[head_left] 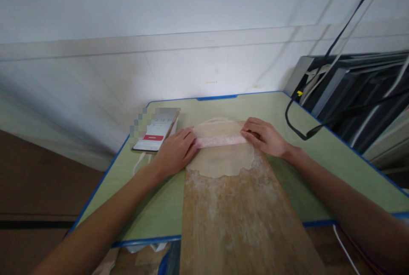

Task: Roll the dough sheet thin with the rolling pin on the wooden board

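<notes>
A thin, uneven-edged sheet of dough (220,162) lies over the far end of a long wooden board (230,219). Across its middle runs a pale, floury strip (220,140) that looks like a fold in the dough. My left hand (178,149) is closed at the strip's left end, its fingertips partly hidden. At the right end, my right hand (264,137) pinches between thumb and fingers. Dough shows both behind and in front of the strip. White flour is smeared over the board nearer to me.
The board rests on a green table (150,219) with blue edging and juts past its near edge. A phone (156,132) with a cable stands left of my left hand. Black cable (295,128) loops at the right, beside dark stacked panels (361,83). A white wall (204,66) stands behind.
</notes>
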`<state>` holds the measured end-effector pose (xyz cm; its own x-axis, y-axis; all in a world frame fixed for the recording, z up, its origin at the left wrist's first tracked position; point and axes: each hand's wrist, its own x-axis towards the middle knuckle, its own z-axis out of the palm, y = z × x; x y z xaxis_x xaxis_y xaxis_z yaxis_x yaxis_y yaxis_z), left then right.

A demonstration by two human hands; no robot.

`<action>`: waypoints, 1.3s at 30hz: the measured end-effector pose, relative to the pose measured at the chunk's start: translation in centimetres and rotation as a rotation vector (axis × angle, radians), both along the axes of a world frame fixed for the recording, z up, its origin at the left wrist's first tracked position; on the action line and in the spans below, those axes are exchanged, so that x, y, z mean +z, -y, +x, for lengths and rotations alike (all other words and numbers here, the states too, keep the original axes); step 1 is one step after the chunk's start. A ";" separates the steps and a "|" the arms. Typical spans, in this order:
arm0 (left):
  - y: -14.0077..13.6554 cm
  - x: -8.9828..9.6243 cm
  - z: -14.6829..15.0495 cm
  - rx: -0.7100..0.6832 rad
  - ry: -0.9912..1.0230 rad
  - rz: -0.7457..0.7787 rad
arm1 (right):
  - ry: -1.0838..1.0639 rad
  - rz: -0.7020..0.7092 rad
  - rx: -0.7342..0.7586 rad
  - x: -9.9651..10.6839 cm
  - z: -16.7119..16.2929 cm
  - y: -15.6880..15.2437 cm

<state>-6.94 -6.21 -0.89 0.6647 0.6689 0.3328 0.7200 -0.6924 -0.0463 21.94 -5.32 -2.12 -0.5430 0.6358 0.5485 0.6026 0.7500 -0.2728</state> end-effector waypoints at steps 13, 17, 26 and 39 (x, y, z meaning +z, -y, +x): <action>0.6 0.1 0.3 0.110 0.033 -0.108 | -0.178 -0.219 -0.138 -1.2 0.5 -1.0; 0.5 -0.1 0.3 0.111 0.082 -0.083 | -0.159 -0.358 -0.195 -1.7 1.1 -1.4; 1.0 0.5 0.7 0.149 0.036 -0.234 | 0.060 -0.389 -0.213 -1.6 1.3 -0.9; 3.6 0.6 0.9 0.169 0.013 -0.191 | 0.096 -0.278 -0.203 -0.1 0.7 3.9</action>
<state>-6.00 -9.85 -0.26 0.5345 0.8218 0.1973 0.8259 -0.5575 0.0844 22.60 -9.17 -2.20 -0.4309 0.8538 0.2922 0.7645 0.5174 -0.3844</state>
